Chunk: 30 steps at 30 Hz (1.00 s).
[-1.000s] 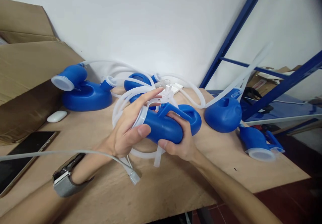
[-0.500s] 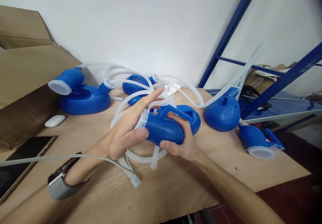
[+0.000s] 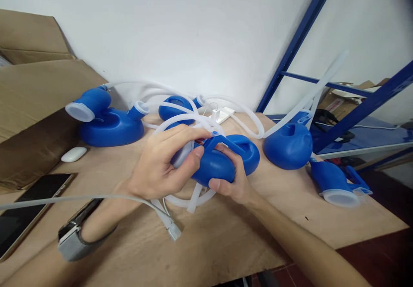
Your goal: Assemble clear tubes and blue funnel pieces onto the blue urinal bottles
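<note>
Blue bottle (image 3: pixel 216 166) in right hand (image 3: pixel 237 180), left hand (image 3: pixel 161 166) apparently clasping its lid (image 3: pixel 180 155)

1. So, on the left wrist (image 3: pixel 98 224) a watch (image 3: pixel 72 237) is worn, pretty squared-off looking.
2. Its case (image 3: pixel 67 230) is finished dark, with a pale silvery strip shown along the edge. The display can't be read from this angle.
3. The band (image 3: pixel 75 250) is plain grey, kinda fabric-looking, and is wrapped under the wrist.
4. Right forearm (image 3: pixel 290 239) and right hand (image 3: pixel 235 179) are both left bare. Same goes for the left hand (image 3: pixel 161 166).
</note>
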Available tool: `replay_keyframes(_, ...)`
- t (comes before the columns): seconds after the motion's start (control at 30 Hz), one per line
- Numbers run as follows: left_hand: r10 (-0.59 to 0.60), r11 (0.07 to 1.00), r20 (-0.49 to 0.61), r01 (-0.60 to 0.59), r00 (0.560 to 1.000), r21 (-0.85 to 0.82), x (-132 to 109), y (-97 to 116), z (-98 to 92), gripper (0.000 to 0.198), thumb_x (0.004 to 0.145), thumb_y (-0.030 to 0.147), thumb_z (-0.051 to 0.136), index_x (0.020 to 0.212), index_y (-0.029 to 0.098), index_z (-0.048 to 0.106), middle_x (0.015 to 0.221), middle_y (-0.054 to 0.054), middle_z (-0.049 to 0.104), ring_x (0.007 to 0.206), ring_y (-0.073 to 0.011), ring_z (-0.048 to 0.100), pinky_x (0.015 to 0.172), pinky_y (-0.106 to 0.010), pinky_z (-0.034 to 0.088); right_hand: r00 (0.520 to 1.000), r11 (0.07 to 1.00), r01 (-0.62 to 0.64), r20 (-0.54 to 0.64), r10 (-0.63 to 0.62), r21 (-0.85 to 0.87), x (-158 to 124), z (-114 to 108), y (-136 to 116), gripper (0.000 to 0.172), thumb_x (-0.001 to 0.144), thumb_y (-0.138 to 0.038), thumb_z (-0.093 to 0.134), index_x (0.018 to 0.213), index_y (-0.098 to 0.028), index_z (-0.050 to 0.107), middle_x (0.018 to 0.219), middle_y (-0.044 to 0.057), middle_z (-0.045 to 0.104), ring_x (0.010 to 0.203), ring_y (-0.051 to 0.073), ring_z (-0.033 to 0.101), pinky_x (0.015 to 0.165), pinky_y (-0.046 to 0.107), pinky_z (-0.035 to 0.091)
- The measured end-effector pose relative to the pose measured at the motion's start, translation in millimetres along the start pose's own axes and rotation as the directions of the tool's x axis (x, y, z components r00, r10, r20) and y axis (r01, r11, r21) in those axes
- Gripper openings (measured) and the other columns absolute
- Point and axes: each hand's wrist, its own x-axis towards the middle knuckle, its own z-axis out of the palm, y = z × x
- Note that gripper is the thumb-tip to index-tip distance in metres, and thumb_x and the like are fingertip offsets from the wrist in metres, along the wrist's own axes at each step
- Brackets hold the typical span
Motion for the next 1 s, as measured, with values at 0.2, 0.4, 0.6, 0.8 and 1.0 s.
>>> replay_keyframes(0.2,0.114,0.992,-0.084,-0.108,0.990,0.070,-0.4,1.3,-2.8,0.021,0.095,0.021,0.055,0.109,0.027,0.070,0.092,-0.003,0.076,0.078,-0.0198,0.072,0.071,-0.038,0.063,0.995,0.976,0.018,0.097,-0.040,0.219,4.7,12.1,-3.9,0.096,0.068,-0.065,0.088,0.149,-0.034,0.046,0.139,0.011,0.063,0.131,0.037,0.061,0.104,0.059,0.056)
replay_keyframes(0.4,0.243,0.949,-0.032,-0.230,0.970,0.217,-1.5,-2.0,-18.4,0.029,0.093,0.020,0.059,0.118,0.031,0.070,0.089,-0.001,0.076,0.075,-0.0183,0.073,0.063,-0.031,0.060,0.973,0.882,0.230,-0.072,-0.220,0.410,18.9,14.0,-4.6,0.078,0.081,-0.068,0.078,0.148,-0.039,0.048,0.124,0.004,0.066,0.114,0.026,0.068,0.100,0.046,0.058)
replay_keyframes(0.6,0.333,0.875,0.053,-0.330,0.941,0.355,-5.1,2.4,-28.4,0.029,0.090,0.019,0.060,0.115,0.028,0.072,0.094,-0.002,0.078,0.078,-0.0183,0.075,0.066,-0.028,0.063,0.982,0.985,0.172,0.076,-0.174,0.031,26.4,-3.4,-51.1,0.037,0.100,-0.055,0.061,0.126,-0.030,0.069,0.099,0.002,0.067,0.084,0.017,0.066,0.072,0.031,0.057)
replay_keyframes(0.8,0.388,0.845,0.094,-0.395,0.917,0.361,-4.8,14.8,-27.2,0.035,0.087,0.015,0.060,0.119,0.025,0.070,0.095,-0.005,0.077,0.080,-0.0205,0.075,0.071,-0.031,0.066,0.927,0.908,0.354,-0.044,-0.372,-0.223,20.8,12.1,-63.6,0.017,0.099,-0.032,0.062,0.114,-0.027,0.070,0.093,0.001,0.071,0.074,0.015,0.063,0.069,0.030,0.056)
replay_keyframes(1.0,0.461,0.785,0.083,-0.449,0.884,0.427,-7.3,14.8,-21.5,0.036,0.084,0.015,0.060,0.118,0.021,0.071,0.094,-0.009,0.075,0.084,-0.0264,0.076,0.067,-0.039,0.067,0.866,0.877,0.411,-0.195,-0.461,-0.249,16.4,19.7,-62.7,0.012,0.088,-0.021,0.066,0.098,-0.026,0.063,0.078,-0.003,0.065,0.060,0.012,0.056,0.052,0.027,0.048)
